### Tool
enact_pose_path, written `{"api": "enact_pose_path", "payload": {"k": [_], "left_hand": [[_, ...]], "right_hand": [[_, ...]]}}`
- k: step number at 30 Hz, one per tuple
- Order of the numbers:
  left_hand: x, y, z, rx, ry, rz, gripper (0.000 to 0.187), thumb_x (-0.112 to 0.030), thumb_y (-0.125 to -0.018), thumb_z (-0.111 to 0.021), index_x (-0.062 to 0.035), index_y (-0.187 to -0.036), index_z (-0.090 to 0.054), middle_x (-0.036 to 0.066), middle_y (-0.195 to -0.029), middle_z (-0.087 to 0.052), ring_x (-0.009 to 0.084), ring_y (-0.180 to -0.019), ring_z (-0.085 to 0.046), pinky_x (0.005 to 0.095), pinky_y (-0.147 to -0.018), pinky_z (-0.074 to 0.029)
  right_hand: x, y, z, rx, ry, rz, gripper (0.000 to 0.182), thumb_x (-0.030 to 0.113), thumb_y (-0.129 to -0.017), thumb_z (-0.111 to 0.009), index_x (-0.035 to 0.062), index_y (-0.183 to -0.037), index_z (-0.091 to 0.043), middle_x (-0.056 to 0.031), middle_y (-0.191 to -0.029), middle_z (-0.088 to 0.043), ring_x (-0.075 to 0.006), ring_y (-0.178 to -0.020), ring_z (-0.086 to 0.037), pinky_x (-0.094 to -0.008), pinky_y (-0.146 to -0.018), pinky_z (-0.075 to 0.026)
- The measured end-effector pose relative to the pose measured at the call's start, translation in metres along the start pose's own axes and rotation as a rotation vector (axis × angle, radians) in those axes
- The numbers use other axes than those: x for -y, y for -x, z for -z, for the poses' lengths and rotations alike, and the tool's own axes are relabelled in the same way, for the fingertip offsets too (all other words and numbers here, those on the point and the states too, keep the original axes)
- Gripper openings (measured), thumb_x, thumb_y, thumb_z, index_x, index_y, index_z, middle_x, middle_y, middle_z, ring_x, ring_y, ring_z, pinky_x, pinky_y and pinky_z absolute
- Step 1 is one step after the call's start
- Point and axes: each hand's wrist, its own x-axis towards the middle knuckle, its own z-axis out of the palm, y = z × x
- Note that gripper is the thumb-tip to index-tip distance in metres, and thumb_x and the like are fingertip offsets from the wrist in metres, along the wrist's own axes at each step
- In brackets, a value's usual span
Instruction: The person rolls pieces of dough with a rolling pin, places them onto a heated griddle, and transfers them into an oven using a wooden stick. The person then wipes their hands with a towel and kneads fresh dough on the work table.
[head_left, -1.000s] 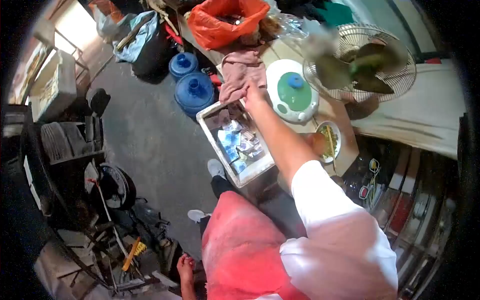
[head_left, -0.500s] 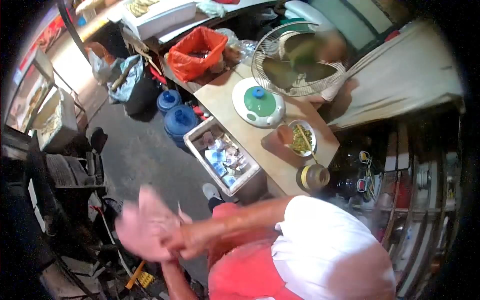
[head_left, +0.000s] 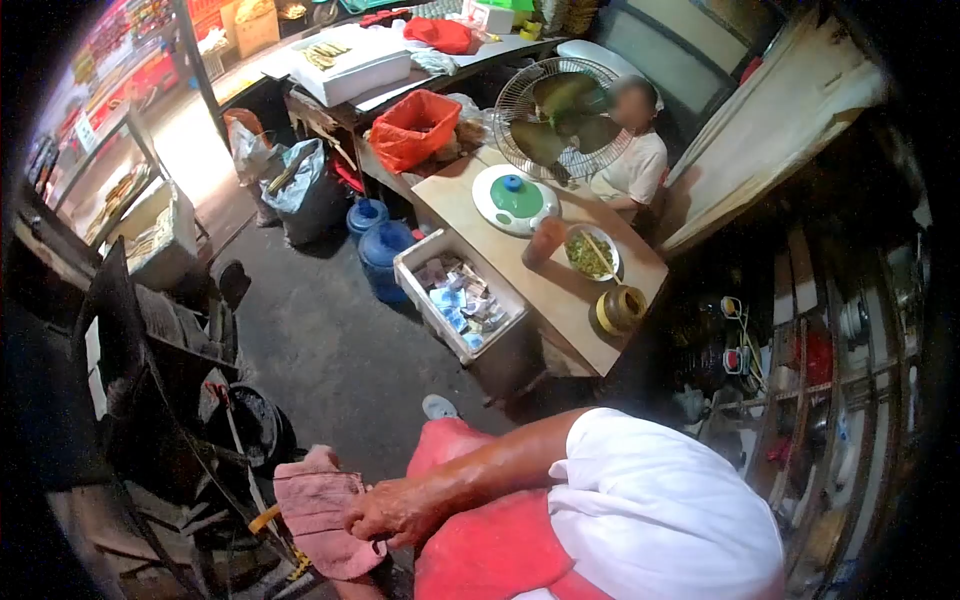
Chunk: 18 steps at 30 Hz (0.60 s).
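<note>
A pink fabric glove (head_left: 318, 515), mitten-like in outline, covers my left hand at the lower left. Its fingers are hidden inside the fabric, and a bit of bare forearm (head_left: 362, 588) comes out below. My right hand (head_left: 395, 512) reaches across from the right, fingers bent and closed on the near edge of the glove. Both hands are in the air in front of my red apron (head_left: 500, 550).
A white box of banknotes (head_left: 405, 268) stands beside a wooden table (head_left: 545, 285) with a green-and-white lidded appliance (head_left: 515, 198), a bowl of greens (head_left: 590, 252) and a jar (head_left: 620, 310). A person (head_left: 640, 165) sits behind a fan (head_left: 560, 115). Blue water jugs (head_left: 385, 260) stand on the floor.
The view has shifted, so the table appears higher and farther away. My hands appear lower, and the pink glove, blurred with fingers spread before, now looks flatter and steadier.
</note>
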Motion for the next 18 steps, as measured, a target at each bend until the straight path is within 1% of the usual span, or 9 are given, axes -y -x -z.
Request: {"api": "enact_pose_path", "payload": {"k": [2,4,9,11,13,14,16,17,18], "left_hand": [[-0.011,0.007,0.002,-0.032,-0.004,0.003,0.05,-0.024,-0.083,-0.067,-0.0006,-0.125,-0.052,0.017,-0.124,-0.055,0.0315,-0.106,-0.061,0.0407,-0.097,-0.048],[-0.022,0.01,0.002,-0.064,-0.008,0.002,0.049,-0.024,-0.084,-0.067,-0.0007,-0.125,-0.053,0.018,-0.124,-0.055,0.0314,-0.106,-0.061,0.0404,-0.097,-0.048],[-0.044,0.005,-0.005,-0.186,0.016,0.017,0.048,-0.026,-0.086,-0.065,-0.0009,-0.124,-0.053,0.018,-0.124,-0.055,0.0311,-0.105,-0.061,0.0398,-0.097,-0.048],[-0.049,-0.001,-0.014,-0.264,0.052,0.036,0.047,-0.026,-0.086,-0.065,-0.001,-0.124,-0.053,0.018,-0.124,-0.055,0.0309,-0.105,-0.061,0.0396,-0.098,-0.048],[-0.054,-0.011,-0.027,-0.369,0.113,0.075,0.047,-0.027,-0.087,-0.064,-0.001,-0.124,-0.054,0.018,-0.124,-0.055,0.0308,-0.105,-0.061,0.0393,-0.098,-0.048],[-0.057,-0.017,-0.035,-0.43,0.149,0.097,0.046,-0.027,-0.087,-0.064,-0.0011,-0.124,-0.054,0.018,-0.124,-0.055,0.0307,-0.105,-0.061,0.0392,-0.098,-0.048],[-0.061,-0.028,-0.053,-0.549,0.231,0.155,0.046,-0.028,-0.088,-0.064,-0.0012,-0.124,-0.054,0.018,-0.124,-0.055,0.0306,-0.105,-0.061,0.0389,-0.098,-0.048],[-0.06,-0.032,-0.059,-0.609,0.274,0.187,0.046,-0.028,-0.088,-0.064,-0.0012,-0.124,-0.054,0.018,-0.124,-0.055,0.0305,-0.105,-0.061,0.0388,-0.098,-0.048],[-0.06,-0.035,-0.067,-0.656,0.346,0.225,0.045,-0.028,-0.088,-0.063,-0.0012,-0.124,-0.054,0.018,-0.124,-0.055,0.0304,-0.105,-0.061,0.0387,-0.098,-0.048]], "right_hand": [[-0.001,-0.011,-0.007,0.076,-0.015,-0.033,0.023,0.008,-0.072,-0.069,0.0001,-0.09,-0.056,-0.0173,-0.111,-0.056,-0.0399,-0.101,-0.058,-0.0492,-0.077,-0.049],[-0.012,-0.024,-0.012,0.15,-0.03,0.042,0.021,0.008,-0.074,-0.069,-0.0002,-0.09,-0.057,-0.0175,-0.108,-0.058,-0.0397,-0.1,-0.058,-0.0489,-0.077,-0.048],[-0.018,-0.043,-0.013,0.259,0.06,0.085,0.02,0.012,-0.078,-0.069,0.0004,-0.092,-0.059,-0.0164,-0.105,-0.059,-0.0386,-0.1,-0.059,-0.0469,-0.076,-0.049],[-0.015,-0.043,-0.013,0.267,0.084,0.083,0.021,0.014,-0.079,-0.069,0.0007,-0.092,-0.06,-0.0159,-0.105,-0.06,-0.0381,-0.1,-0.059,-0.046,-0.077,-0.05],[-0.011,-0.04,-0.012,0.302,0.112,-0.029,0.022,0.019,-0.082,-0.069,0.0018,-0.092,-0.061,-0.0151,-0.106,-0.061,-0.0379,-0.1,-0.06,-0.045,-0.077,-0.05],[-0.009,-0.039,-0.007,0.301,0.113,-0.033,0.022,0.019,-0.082,-0.069,0.0018,-0.092,-0.061,-0.0151,-0.106,-0.061,-0.0379,-0.1,-0.06,-0.045,-0.077,-0.05],[-0.008,-0.038,0.006,0.417,0.19,-0.034,0.025,0.024,-0.083,-0.07,0.0019,-0.094,-0.063,-0.0144,-0.107,-0.062,-0.0338,-0.098,-0.062,-0.0434,-0.077,-0.051],[-0.005,-0.04,0.014,0.413,0.185,-0.041,0.025,0.024,-0.083,-0.07,0.0019,-0.094,-0.063,-0.0144,-0.107,-0.062,-0.0338,-0.098,-0.062,-0.0434,-0.077,-0.051],[-0.002,-0.046,0.022,0.203,-0.057,-0.072,0.029,0.027,-0.086,-0.069,0.0039,-0.102,-0.062,-0.0127,-0.106,-0.062,-0.0305,-0.098,-0.063,-0.0421,-0.078,-0.051]]}}
